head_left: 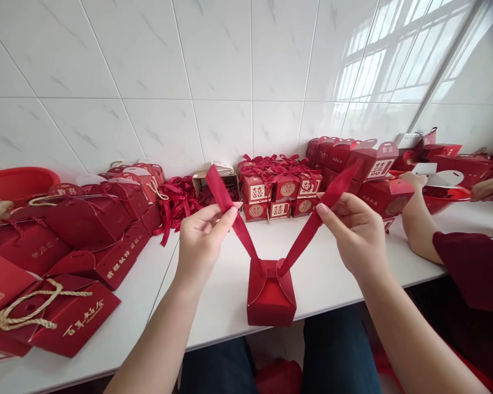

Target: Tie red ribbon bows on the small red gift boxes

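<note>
A small red gift box (271,301) stands upright at the front edge of the white table, its top flaps folded in. A red ribbon (243,235) comes out of the box top, and its two ends spread apart in a V. My left hand (205,238) pinches one end between thumb and fingers, up and to the left of the box. On the other side, my right hand (355,230) pinches the other end at about the same height. Both ribbon lengths look taut.
Finished ribboned boxes (287,189) are stacked at the wall, beside a heap of loose ribbons (176,200). Larger red boxes with rope handles (82,312) crowd the left. At right, a co-worker's arm (419,219) reaches over a red basin (441,202).
</note>
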A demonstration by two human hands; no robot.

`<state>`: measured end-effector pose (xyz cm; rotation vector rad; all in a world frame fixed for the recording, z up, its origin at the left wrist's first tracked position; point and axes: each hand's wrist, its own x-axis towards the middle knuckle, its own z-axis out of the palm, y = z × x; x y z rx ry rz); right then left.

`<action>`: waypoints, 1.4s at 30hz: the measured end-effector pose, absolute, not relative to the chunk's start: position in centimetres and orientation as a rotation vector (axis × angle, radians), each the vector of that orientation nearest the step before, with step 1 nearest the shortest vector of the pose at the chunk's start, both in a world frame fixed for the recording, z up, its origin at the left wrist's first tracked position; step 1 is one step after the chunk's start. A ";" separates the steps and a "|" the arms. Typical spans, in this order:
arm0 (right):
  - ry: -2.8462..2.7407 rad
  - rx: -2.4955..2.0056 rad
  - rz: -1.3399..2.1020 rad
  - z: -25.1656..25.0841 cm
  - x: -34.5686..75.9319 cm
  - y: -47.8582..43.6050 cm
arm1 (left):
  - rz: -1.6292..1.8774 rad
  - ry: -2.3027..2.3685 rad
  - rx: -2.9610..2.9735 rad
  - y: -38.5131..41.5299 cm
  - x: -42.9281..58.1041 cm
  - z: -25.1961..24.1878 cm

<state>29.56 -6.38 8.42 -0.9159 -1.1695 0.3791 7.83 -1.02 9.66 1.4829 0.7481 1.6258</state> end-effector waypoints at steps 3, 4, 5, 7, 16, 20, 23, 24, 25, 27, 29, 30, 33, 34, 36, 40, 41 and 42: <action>-1.265 -0.898 0.377 10.2 28.9 -5.9 | 1.589 0.689 1.567 -1.0 8.8 11.0; -1.277 -0.890 0.383 10.6 28.7 -5.7 | 1.578 0.669 1.585 -1.0 9.1 11.3; -1.281 -0.870 0.398 10.9 28.6 -5.5 | 1.568 0.653 1.593 -1.0 9.3 11.6; -1.276 -0.800 0.459 11.4 28.3 -5.2 | 1.537 0.638 1.584 -1.0 9.7 12.0; -1.262 -0.688 0.624 11.4 28.3 -5.0 | 1.513 0.755 1.573 -1.0 10.0 12.8; -1.278 -0.664 0.671 11.3 28.4 -5.0 | 1.515 0.663 1.583 -1.0 9.9 12.8; -1.271 -0.626 0.714 11.4 28.3 -5.1 | 1.496 0.604 1.585 -1.0 10.0 12.8; -1.264 -0.625 0.732 11.5 28.2 -5.1 | 1.484 0.586 1.586 -1.1 10.1 12.8; -1.256 -0.637 0.748 11.7 28.1 -5.1 | 1.462 0.564 1.594 -1.2 10.2 12.8; -1.260 -0.697 0.761 12.0 27.8 -5.1 | 1.387 0.524 1.644 -1.5 10.2 13.0; -1.316 -0.784 0.732 12.4 27.4 -5.2 | 1.280 0.526 1.748 -1.8 10.3 13.2; -1.364 -0.815 0.713 12.5 27.2 -5.3 | 1.224 0.541 1.804 -1.9 10.3 13.3; -1.515 -0.778 0.754 12.5 26.9 -5.6 | 1.110 0.613 1.901 -2.2 10.3 13.6; -1.544 -0.734 0.792 12.3 26.8 -5.6 | 1.092 0.632 1.910 -2.2 10.3 13.7; -1.547 -0.670 0.845 11.9 26.7 -5.5 | 1.068 0.648 1.918 -2.1 10.2 13.7; -1.542 -0.675 0.769 11.0 26.8 -4.9 | 0.942 0.590 1.831 -1.4 9.8 13.4; -1.574 -0.670 0.719 10.8 26.9 -4.7 | 0.898 0.564 1.775 -1.2 9.7 13.3; -1.619 -0.659 0.639 10.7 27.1 -4.6 | 0.861 0.537 1.710 -1.0 9.5 13.2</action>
